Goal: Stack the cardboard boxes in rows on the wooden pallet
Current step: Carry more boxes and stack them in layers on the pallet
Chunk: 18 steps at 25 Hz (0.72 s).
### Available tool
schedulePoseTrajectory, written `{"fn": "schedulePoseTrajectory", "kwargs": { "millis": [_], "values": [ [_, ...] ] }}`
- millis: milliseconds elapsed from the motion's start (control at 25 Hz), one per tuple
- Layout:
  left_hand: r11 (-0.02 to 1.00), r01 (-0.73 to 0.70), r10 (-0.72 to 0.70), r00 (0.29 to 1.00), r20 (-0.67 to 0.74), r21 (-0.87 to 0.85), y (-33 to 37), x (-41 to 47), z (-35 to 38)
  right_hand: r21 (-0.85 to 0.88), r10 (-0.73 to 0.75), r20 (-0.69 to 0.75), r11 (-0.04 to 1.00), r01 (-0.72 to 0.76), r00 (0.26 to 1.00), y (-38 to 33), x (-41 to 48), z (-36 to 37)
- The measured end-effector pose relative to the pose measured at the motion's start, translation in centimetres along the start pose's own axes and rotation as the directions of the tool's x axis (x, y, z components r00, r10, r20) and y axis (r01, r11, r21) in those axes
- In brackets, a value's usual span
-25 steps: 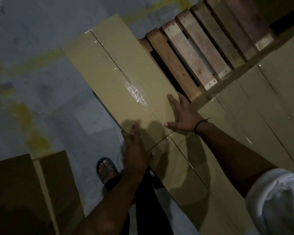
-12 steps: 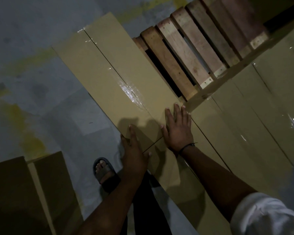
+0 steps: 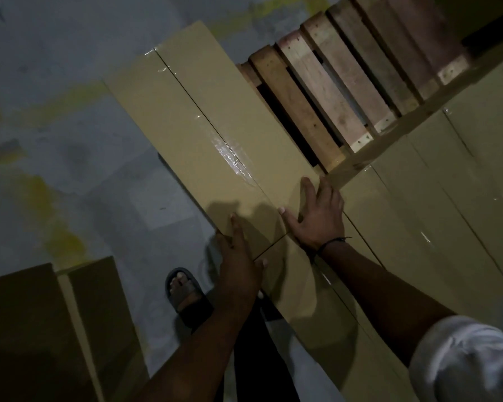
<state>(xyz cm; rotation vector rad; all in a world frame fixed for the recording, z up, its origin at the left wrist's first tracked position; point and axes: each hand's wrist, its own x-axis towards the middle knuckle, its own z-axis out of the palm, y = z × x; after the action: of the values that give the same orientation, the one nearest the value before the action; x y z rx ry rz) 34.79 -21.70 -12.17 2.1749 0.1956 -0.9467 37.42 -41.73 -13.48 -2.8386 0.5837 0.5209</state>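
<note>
A long taped cardboard box (image 3: 204,117) lies along the left edge of the wooden pallet (image 3: 343,82). A second box (image 3: 308,288) butts against its near end. My left hand (image 3: 238,259) lies flat with straight fingers across the seam between the two, at their outer edge. My right hand (image 3: 317,216) presses flat on the top of the far box near the same seam. More taped boxes (image 3: 436,181) fill the pallet's right side in a row. Bare slats show at the top.
Another cardboard box (image 3: 41,329) stands on the grey concrete floor (image 3: 70,169) at lower left. My sandalled foot (image 3: 186,291) is on the floor beside the pallet. Faded yellow paint marks the floor.
My right hand slid back along the box top to the seam, then a little forward and right. My left hand stayed at the seam's outer edge.
</note>
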Motion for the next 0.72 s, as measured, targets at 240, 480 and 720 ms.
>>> {"fn": "schedulePoseTrajectory", "kwargs": {
  "millis": [240,480,720],
  "values": [
    [0.997,-0.030,0.030,1.000,0.003,0.076,-0.2,-0.2,-1.2,-0.018,0.001,-0.037,1.000,-0.001,0.999,-1.5,-0.7,-0.7],
    [0.988,-0.127,0.135,0.987,-0.088,0.092,-2.8,-0.8,-5.1,-0.025,-0.167,-0.126,0.986,0.165,0.978,-8.5,-2.8,-0.5],
    [0.984,-0.049,0.088,0.971,-0.223,0.174,-4.6,-2.3,-11.4,-0.001,-0.284,-0.143,0.958,0.287,0.948,-15.6,-4.3,-1.8]
  ]
}}
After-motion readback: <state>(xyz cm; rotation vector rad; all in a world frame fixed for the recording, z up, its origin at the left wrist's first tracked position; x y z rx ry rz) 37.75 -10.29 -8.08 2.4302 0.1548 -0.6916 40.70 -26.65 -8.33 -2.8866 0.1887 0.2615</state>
